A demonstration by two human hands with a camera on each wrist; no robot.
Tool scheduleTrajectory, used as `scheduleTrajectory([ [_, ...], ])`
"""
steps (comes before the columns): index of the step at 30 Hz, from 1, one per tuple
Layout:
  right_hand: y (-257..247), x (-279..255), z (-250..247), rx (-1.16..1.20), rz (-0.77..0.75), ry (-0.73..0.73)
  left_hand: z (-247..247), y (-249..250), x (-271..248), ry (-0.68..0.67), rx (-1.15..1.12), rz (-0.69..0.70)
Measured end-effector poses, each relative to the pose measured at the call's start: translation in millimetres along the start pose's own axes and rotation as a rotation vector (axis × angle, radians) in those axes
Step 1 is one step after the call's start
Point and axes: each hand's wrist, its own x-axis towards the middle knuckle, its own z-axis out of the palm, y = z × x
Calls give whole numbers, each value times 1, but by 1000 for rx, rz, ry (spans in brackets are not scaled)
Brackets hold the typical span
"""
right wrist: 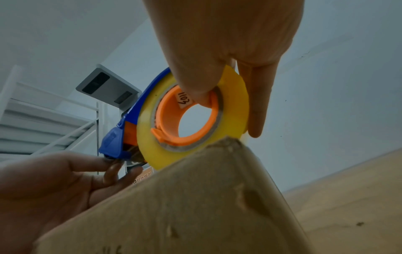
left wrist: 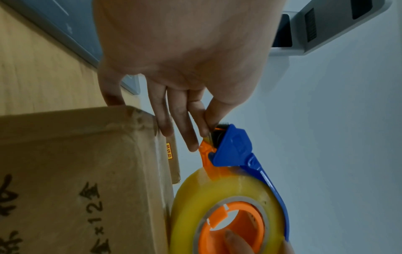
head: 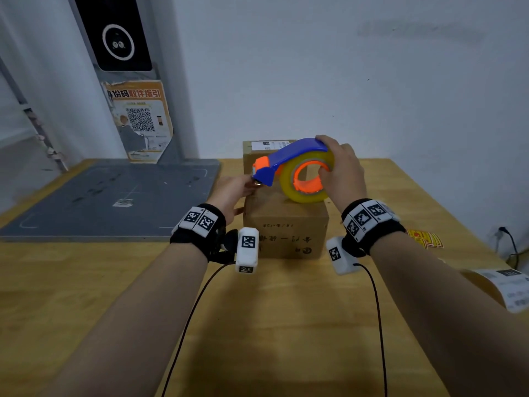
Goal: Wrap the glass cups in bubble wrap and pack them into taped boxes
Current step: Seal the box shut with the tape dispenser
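A closed brown cardboard box (head: 286, 227) with printed characters stands in the middle of the wooden table. Just above its top is a blue and orange tape dispenser (head: 297, 164) carrying a yellowish roll of clear tape. My right hand (head: 333, 163) grips it, with the thumb (right wrist: 202, 96) hooked in the orange core and the fingers over the blue cover. My left hand (head: 247, 186) pinches the tape end at the dispenser's nose (left wrist: 212, 133), beside the box's left top edge (left wrist: 152, 130). No glass cup or bubble wrap shows.
A second, labelled box (head: 263, 151) stands right behind the first, against the wall. A grey mat (head: 114, 196) covers the table's far left. Printed labels (head: 509, 287) and a red and yellow sticker (head: 426, 239) lie at the right edge, near a cable (head: 509, 247).
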Motion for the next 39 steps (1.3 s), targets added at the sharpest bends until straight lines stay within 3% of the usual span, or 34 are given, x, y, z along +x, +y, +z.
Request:
scheduleTrajectory([
  [23, 2, -2, -22, -206, -34, 11, -33, -13, 7, -76, -220, 4],
  [27, 3, -9, -21, -173, -27, 28, -28, -8, 5, 14, -195, 52],
  [29, 6, -9, -18, -75, 20, 42, -28, -6, 7, 91, -162, 77],
  [34, 7, -9, -10, 282, 401, 20, -39, -13, 12, 92, -130, 33],
  [39, -2, -14, 5, 453, 522, -14, -45, -26, 10, 23, -242, -8],
])
